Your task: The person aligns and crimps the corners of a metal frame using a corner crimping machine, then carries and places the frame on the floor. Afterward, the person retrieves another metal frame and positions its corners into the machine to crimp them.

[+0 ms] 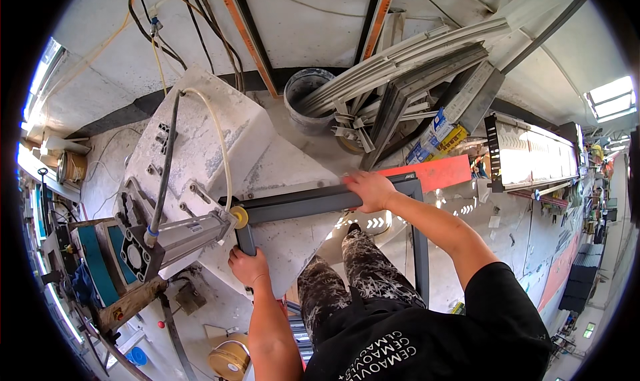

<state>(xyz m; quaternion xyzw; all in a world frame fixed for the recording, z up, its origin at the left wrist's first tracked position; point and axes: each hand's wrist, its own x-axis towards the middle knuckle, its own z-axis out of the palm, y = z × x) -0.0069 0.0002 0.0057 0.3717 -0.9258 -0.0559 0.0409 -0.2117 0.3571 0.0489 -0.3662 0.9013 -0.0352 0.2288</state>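
Note:
A dark grey window or door frame (293, 206) lies partly on the pale, dusty machine table. Its long bar runs across in front of me, and a long side bar hangs down at the right. My left hand (250, 268) is closed at the lower end of a short side piece of the frame. My right hand (371, 190) grips the long bar near its right corner, fingers over the far edge. By the left corner, the round yellow pad (238, 217) of a metal air cylinder (193, 238) stands against or very near the frame.
Hoses arch over the machine body (207, 124). Beyond it, a grey bucket (308, 91) holds long pale profile strips, with more bars leaning beside it. A red board (445, 173) lies past my right hand. Lower left are a wooden beam (130, 304) and a yellow-brown bucket (229, 360).

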